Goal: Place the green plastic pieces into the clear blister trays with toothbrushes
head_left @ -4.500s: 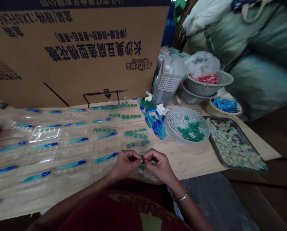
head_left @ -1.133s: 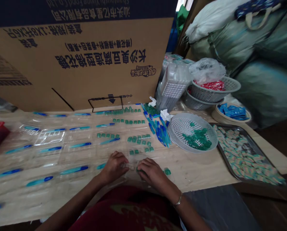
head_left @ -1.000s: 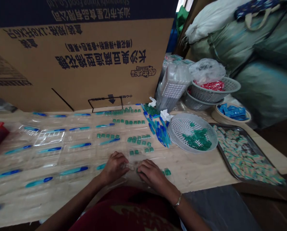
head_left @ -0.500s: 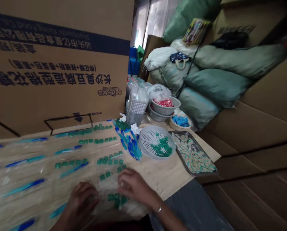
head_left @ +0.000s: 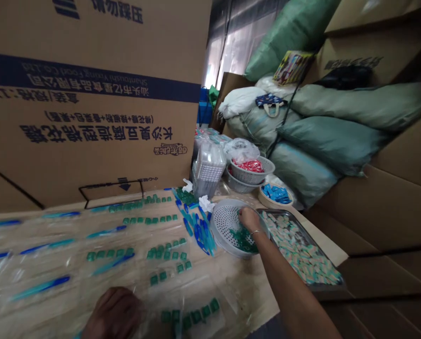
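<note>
My right hand [head_left: 250, 220] reaches into a grey colander [head_left: 224, 226] with its fingers curled together over small green pieces [head_left: 243, 239]. Whatever lies between those fingertips is hidden. At the lower left my left hand [head_left: 114, 311] rests low over the table, blurred, its fingers bent and mostly out of sight. Between the hands, a row of green cubes [head_left: 196, 316] lies on or under clear plastic film [head_left: 210, 287] near the front edge. More rows of green cubes [head_left: 167, 255] are spread on the table further back.
Blue-and-turquoise sticks [head_left: 43, 287] lie across the table [head_left: 238, 292], with a pile of them [head_left: 199, 230] beside the colander. A metal tray [head_left: 304, 252] of pale and green pieces stands at right. Behind are a blue-packet bowl [head_left: 275, 194], baskets [head_left: 252, 172] and a large carton [head_left: 100, 160].
My right hand has moved from the green cubes in front of me up and right into the colander. My left hand stays low at the left. The view has shifted slightly.
</note>
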